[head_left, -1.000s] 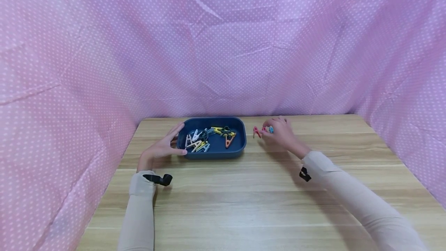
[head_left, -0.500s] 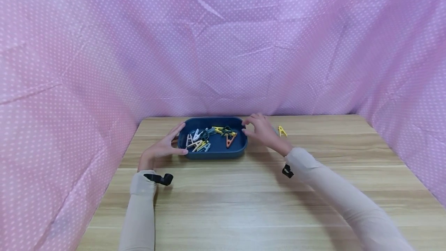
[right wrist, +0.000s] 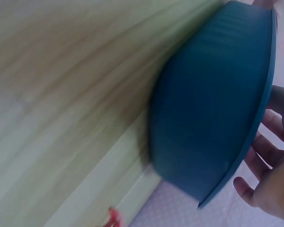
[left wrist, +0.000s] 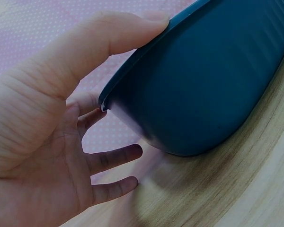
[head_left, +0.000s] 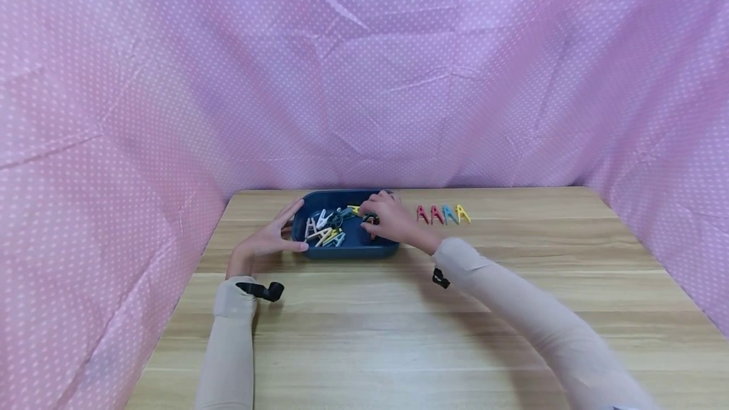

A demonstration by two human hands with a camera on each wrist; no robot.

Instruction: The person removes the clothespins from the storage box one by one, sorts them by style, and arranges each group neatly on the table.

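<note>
On the worktop [head_left: 353, 334], I have the left hand [head_left: 267, 239] spread, thumb and fingers apart, touching the blue tub [head_left: 347, 253]. Loose clips [head_left: 322, 236] lie inside it. The right hand [head_left: 392, 219] bends over a dark green clip [head_left: 370, 216] there; I can't tell if it pinches. Four more clips [head_left: 448, 212] make a row beside the tub. Pink dotted cloth [head_left: 364, 81] hangs behind.

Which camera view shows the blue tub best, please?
The head view: it shows the tub from above, with clips inside, though the left hand and right hand cover parts of it. The left wrist view shows only one end's outside, close up; the right wrist view likewise shows its outside, not its inside.
</note>
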